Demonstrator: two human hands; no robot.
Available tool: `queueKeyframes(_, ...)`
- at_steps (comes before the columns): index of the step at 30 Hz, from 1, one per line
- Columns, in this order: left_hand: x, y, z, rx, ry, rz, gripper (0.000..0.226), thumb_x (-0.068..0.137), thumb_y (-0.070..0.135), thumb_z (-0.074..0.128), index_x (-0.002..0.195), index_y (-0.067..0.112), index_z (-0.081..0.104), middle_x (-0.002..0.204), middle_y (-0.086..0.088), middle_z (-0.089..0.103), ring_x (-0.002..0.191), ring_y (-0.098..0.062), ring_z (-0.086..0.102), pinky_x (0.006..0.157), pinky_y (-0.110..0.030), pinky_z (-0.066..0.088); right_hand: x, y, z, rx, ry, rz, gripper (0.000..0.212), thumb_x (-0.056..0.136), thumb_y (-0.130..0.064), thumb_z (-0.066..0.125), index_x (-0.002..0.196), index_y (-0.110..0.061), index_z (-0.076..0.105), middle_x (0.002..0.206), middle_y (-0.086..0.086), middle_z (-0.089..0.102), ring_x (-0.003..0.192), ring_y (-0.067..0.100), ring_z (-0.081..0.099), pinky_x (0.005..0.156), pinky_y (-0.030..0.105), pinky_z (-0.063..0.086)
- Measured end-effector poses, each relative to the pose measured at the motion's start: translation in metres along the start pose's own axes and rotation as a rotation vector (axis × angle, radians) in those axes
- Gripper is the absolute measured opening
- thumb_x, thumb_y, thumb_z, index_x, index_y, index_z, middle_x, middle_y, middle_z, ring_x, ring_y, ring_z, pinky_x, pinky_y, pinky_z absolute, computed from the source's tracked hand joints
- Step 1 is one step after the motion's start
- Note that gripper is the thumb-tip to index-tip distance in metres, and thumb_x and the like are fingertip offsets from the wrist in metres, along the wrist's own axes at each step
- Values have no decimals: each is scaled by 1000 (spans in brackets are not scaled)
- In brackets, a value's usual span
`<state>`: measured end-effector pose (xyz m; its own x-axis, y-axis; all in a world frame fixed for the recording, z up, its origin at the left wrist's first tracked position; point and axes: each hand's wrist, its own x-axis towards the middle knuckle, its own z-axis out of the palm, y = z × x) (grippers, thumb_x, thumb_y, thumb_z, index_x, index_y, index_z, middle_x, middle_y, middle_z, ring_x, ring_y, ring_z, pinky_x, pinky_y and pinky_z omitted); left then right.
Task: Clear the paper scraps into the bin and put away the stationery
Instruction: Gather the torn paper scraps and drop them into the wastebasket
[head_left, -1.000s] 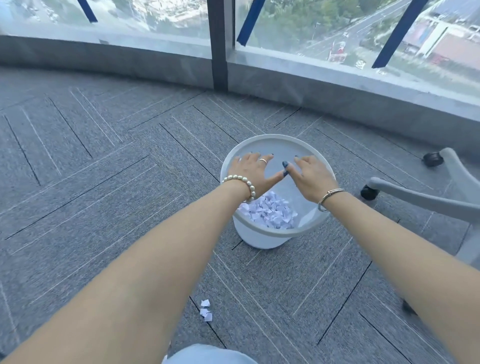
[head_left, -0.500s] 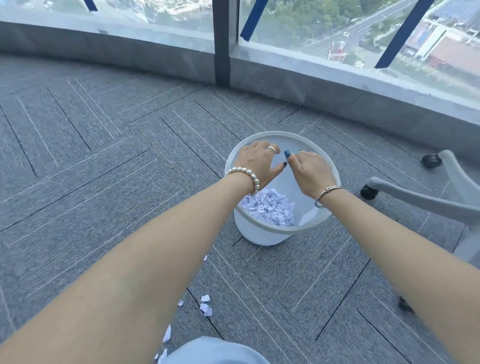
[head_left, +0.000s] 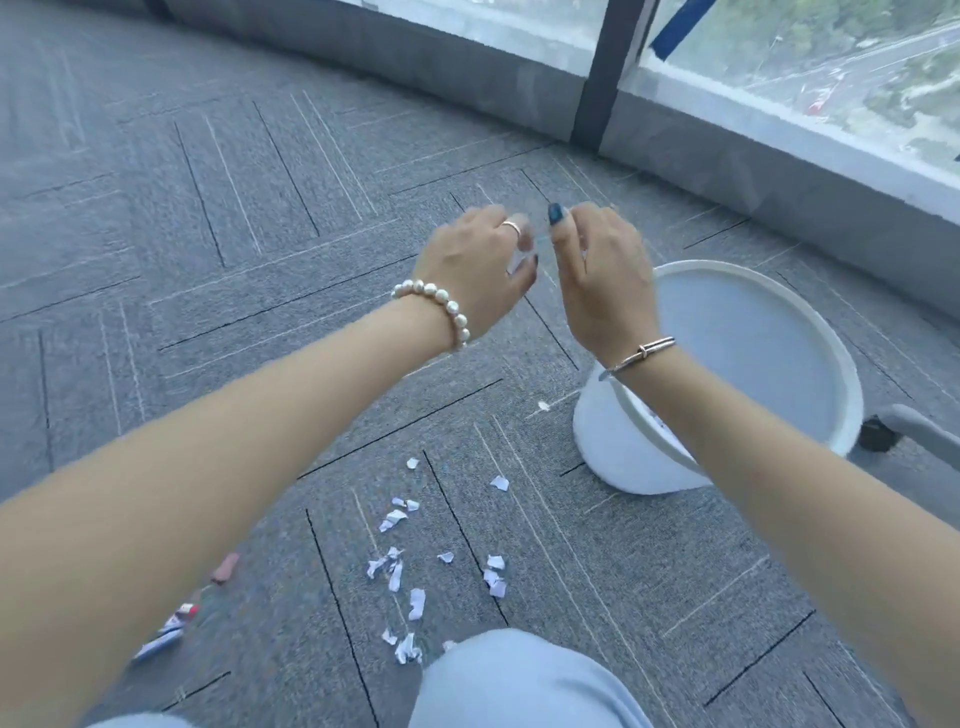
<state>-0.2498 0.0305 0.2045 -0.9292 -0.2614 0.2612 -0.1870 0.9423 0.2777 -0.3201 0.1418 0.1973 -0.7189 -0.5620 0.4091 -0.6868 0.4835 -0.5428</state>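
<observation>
The bin (head_left: 810, 332) is seen in white, pale blue-grey inside. The paper scraps (head_left: 410, 566) are white with lilac shade. The floor (head_left: 260, 208) is covered in grey carpet, patterned with thin dark and pale lines. At 7 o'clock a pink-red piece (head_left: 226, 567) is seen. Fingernails are painted dark blue.

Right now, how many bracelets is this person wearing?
2: a pearl bracelet on the left wrist and a thin metal bangle on the right wrist, which sits above the white bin. None looks hidden.
</observation>
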Motion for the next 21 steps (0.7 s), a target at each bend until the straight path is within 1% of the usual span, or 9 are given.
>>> queueKeyframes(3, -53, -50, 15, 51, -91, -41, 29, 90, 37, 41, 105, 18, 56, 105, -2, 57, 97, -20, 51, 82, -34, 41, -30, -22, 49, 110, -100, -25, 26, 95, -30, 35, 72, -20, 38, 72, -1, 44, 71, 17, 37, 63, 24, 19)
queueKeyframes(5, -94, -81, 46, 54, -203, -90, 31, 91, 39, 40, 106, 17, 57, 107, -3, 58, 100, -21, 51, 85, -36, 42, -62, -22, 90, 140, -227, -28, 25, 95, -29, 37, 72, -21, 38, 70, -3, 43, 71, 16, 37, 63, 24, 21)
queueKeyframes(8, -152, -114, 106, 59, -375, -161, 35, 92, 40, 38, 113, 18, 55, 118, -1, 55, 110, -20, 48, 91, -34, 38, -116, 0, 151, 136, -407, -16, 23, 95, -26, 38, 72, -22, 40, 69, -6, 40, 70, 18, 38, 64, 27, 24)
queueKeyframes(10, -183, -132, 148, 94, -465, -160, 40, 93, 42, 34, 122, 18, 49, 133, -1, 46, 122, -18, 40, 100, -34, 31, -151, 21, 187, 81, -526, -2, 25, 93, -30, 36, 82, -16, 53, 77, -1, 50, 79, 24, 46, 71, 27, 27)
queueKeyframes(12, -207, -145, 185, 101, -525, -195, 47, 93, 44, 30, 133, 20, 36, 145, -1, 31, 134, -18, 25, 109, -36, 21, -181, 43, 215, -14, -623, -12, 34, 92, -34, 35, 100, -11, 58, 94, 7, 59, 94, 28, 50, 80, 26, 27)
queueKeyframes(14, -223, -154, 217, 92, -556, -237, 55, 93, 48, 26, 142, 24, 18, 152, 1, 14, 140, -17, 8, 114, -39, 8, -202, 59, 236, -138, -627, -60, 40, 88, -39, 33, 108, -13, 56, 107, 8, 57, 104, 29, 48, 90, 29, 26)
queueKeyframes(16, -232, -159, 244, 80, -550, -244, 60, 92, 52, 24, 143, 26, 5, 153, 2, 3, 140, -16, -3, 115, -38, -1, -216, 75, 254, -239, -544, -42, 43, 84, -42, 35, 115, -18, 51, 121, 8, 51, 116, 30, 41, 98, 33, 22)
queueKeyframes(19, -235, -160, 267, 41, -491, -252, 63, 92, 53, 22, 144, 25, 1, 153, 3, -1, 140, -15, -7, 113, -38, -7, -227, 102, 267, -319, -463, 140, 53, 82, -47, 39, 129, -22, 36, 142, 9, 30, 133, 28, 18, 108, 39, 13)
queueKeyframes(21, -239, -156, 273, 22, -461, -237, 61, 92, 53, 20, 143, 24, 4, 153, 3, -1, 139, -13, -8, 113, -37, -8, -233, 112, 267, -350, -512, 217, 59, 86, -51, 35, 137, -22, 27, 149, 9, 18, 138, 25, 7, 111, 43, 10)
